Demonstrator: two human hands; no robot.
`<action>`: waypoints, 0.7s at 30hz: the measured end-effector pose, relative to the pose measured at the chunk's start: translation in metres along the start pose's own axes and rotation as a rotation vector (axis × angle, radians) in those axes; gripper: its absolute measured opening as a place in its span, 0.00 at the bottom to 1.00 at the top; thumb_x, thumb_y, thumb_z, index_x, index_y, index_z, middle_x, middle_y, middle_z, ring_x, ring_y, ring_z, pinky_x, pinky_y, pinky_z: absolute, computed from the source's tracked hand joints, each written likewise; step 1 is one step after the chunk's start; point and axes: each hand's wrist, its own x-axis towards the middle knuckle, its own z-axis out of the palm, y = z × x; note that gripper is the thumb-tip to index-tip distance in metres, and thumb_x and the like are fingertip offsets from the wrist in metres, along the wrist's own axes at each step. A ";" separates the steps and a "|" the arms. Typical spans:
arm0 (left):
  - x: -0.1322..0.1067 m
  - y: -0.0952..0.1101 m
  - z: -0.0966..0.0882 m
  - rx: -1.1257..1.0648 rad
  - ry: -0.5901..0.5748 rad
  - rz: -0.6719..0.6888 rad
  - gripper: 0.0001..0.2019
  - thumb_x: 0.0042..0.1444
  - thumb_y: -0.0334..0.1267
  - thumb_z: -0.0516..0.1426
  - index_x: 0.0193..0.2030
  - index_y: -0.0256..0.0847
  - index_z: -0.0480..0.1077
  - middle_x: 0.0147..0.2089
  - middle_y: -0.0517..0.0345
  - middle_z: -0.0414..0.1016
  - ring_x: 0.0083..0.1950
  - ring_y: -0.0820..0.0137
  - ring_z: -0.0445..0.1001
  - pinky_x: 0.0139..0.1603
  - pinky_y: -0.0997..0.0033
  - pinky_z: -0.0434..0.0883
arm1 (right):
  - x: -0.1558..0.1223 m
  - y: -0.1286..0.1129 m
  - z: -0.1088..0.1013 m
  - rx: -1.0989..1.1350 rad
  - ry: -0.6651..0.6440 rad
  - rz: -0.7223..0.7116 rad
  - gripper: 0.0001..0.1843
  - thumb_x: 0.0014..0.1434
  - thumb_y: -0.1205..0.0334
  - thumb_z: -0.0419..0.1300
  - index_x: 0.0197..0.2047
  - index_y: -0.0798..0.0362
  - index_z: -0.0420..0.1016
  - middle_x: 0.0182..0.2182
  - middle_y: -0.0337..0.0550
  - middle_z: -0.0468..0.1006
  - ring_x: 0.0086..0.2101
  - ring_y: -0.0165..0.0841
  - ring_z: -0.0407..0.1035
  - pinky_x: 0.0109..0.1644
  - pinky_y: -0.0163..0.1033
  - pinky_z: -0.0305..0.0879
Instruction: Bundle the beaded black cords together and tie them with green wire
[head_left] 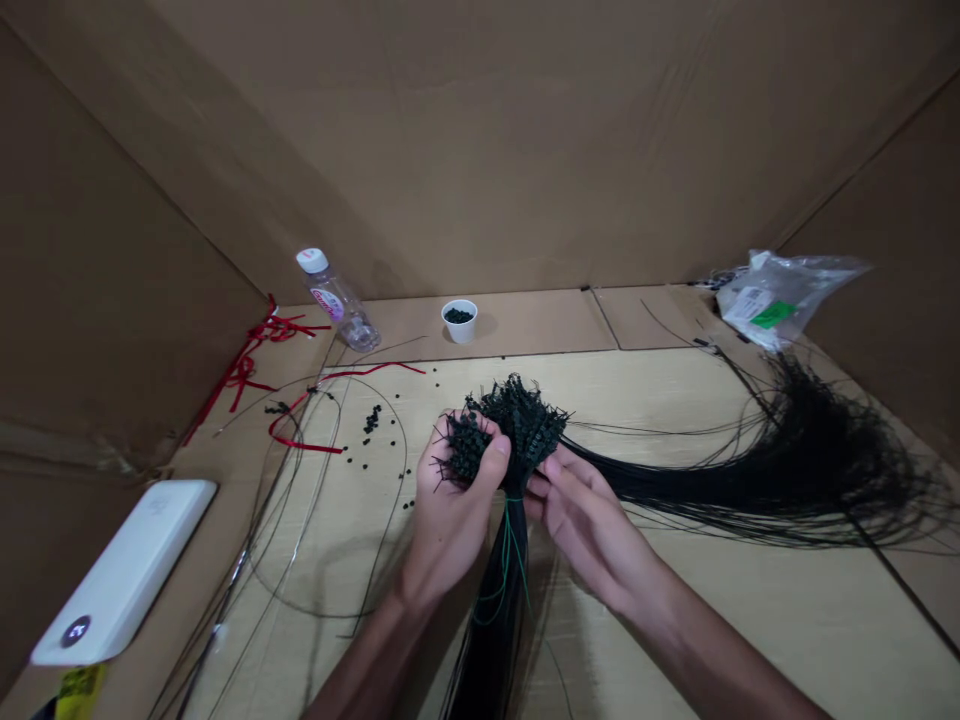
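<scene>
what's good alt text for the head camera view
The left hand and right hand grip a bundle of thin black strands with knobbly tips, tied with green thread, above cardboard strewn with black beads. A white cup holds more.

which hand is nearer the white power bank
Left hand is nearer, well to the right of the power bank; the right hand is farther, on the left hand's far side from it.

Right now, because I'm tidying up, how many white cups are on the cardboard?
1: a small white cup holding small black pieces, near the far cardboard wall, right of a plastic bottle. Others could be hidden under the black strands.
</scene>
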 end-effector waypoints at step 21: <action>-0.012 0.010 0.000 0.080 -0.202 0.269 0.05 0.67 0.31 0.62 0.40 0.44 0.70 0.40 0.60 0.71 0.42 0.69 0.71 0.46 0.72 0.71 | -0.009 -0.002 0.003 0.034 0.038 -0.089 0.24 0.49 0.60 0.85 0.47 0.43 0.81 0.38 0.32 0.83 0.38 0.26 0.77 0.44 0.28 0.75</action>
